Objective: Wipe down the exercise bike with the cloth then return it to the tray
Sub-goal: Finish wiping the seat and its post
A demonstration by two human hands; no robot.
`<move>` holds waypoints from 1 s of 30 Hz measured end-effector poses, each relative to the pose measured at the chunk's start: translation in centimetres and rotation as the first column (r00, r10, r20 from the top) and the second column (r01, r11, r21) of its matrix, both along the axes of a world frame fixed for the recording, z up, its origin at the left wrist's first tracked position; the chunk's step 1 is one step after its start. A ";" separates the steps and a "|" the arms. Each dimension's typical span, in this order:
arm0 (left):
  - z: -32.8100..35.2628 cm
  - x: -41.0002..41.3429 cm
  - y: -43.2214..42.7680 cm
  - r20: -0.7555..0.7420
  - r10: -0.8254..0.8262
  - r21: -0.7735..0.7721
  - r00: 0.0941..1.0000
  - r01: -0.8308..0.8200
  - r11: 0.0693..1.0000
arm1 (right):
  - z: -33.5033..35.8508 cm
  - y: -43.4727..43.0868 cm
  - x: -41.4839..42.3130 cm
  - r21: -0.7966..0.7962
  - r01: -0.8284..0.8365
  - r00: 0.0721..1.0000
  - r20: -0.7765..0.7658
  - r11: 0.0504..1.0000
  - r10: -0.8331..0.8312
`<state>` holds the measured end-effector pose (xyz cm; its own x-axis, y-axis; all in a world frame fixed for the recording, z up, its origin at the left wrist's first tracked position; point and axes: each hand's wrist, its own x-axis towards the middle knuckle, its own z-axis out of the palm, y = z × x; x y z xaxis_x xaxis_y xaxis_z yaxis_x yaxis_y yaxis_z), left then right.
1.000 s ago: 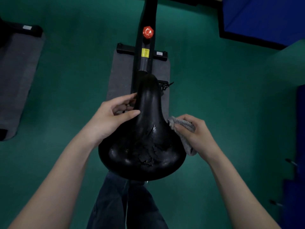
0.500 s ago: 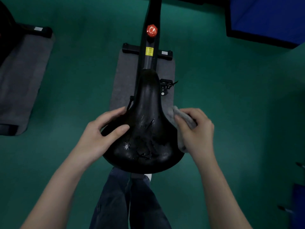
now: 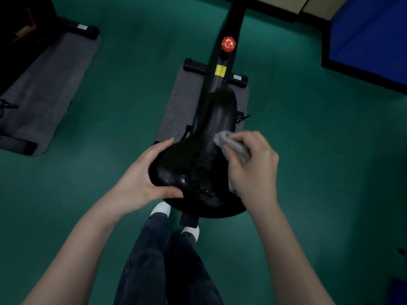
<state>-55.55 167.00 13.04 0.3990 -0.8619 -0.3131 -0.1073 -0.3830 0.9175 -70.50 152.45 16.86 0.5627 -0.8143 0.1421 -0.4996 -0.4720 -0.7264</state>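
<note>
The exercise bike's black saddle (image 3: 204,159) fills the middle of the view, its worn top cracked and glossy. Ahead of it runs the black frame (image 3: 222,69) with a red knob (image 3: 228,44) and a yellow label. My left hand (image 3: 145,179) grips the saddle's left rear edge, thumb on top. My right hand (image 3: 253,168) holds a bunched grey cloth (image 3: 231,144) and presses it on the saddle's right side near the narrow nose. No tray is in view.
A grey mat (image 3: 178,108) lies under the bike on the green floor. Another grey mat (image 3: 44,89) with dark equipment sits at the left. A blue padded block (image 3: 370,36) stands at the upper right. My legs and white shoes (image 3: 160,209) are below the saddle.
My right hand has carried the cloth from the saddle's right edge up onto its top near the nose. My left hand slid back along the left edge to the rear.
</note>
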 end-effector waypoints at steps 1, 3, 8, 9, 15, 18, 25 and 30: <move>-0.1 0.0 0.1 -0.010 -0.005 -0.001 1.000 0.005 1.000 | -0.1 1.1 -0.5 -0.025 -0.048 0.999 -0.022 0.999 0.047; -0.1 -0.1 0.2 -0.017 -0.019 0.001 1.000 0.019 1.000 | 0.1 2.3 -1.4 -0.047 -0.121 0.992 -0.035 0.992 0.119; -0.4 0.4 0.5 -0.002 -0.095 -0.002 0.995 0.095 0.995 | 1.1 -0.7 1.4 -0.077 -0.007 0.999 0.033 0.997 0.009; -0.6 0.5 0.7 0.003 -0.110 -0.007 0.994 0.110 0.994 | 1.0 -0.8 2.2 -0.081 0.000 1.000 0.029 0.997 0.003; -1.6 1.1 0.9 0.042 -0.185 -0.034 0.982 0.187 0.982 | -0.1 4.4 2.1 -0.073 -0.134 0.991 -0.030 0.988 0.132; -2.1 1.3 1.1 0.015 -0.199 -0.065 0.980 0.199 0.978 | 0.4 3.8 2.4 0.028 -0.026 0.999 0.040 0.999 0.025; -2.8 1.5 1.1 0.085 -0.187 -0.093 0.979 0.195 0.976 | 0.1 7.4 3.4 -0.024 0.110 0.993 0.038 0.994 -0.109; -2.6 1.5 1.1 0.080 -0.195 -0.077 0.978 0.201 0.976 | 0.2 7.4 2.9 -0.105 0.205 0.978 0.068 0.973 -0.199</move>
<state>-54.05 168.07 10.44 0.2364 -0.9482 -0.2125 -0.2398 -0.2688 0.9329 -67.62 159.83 17.06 0.3764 -0.8877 0.2652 -0.5522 -0.4448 -0.7051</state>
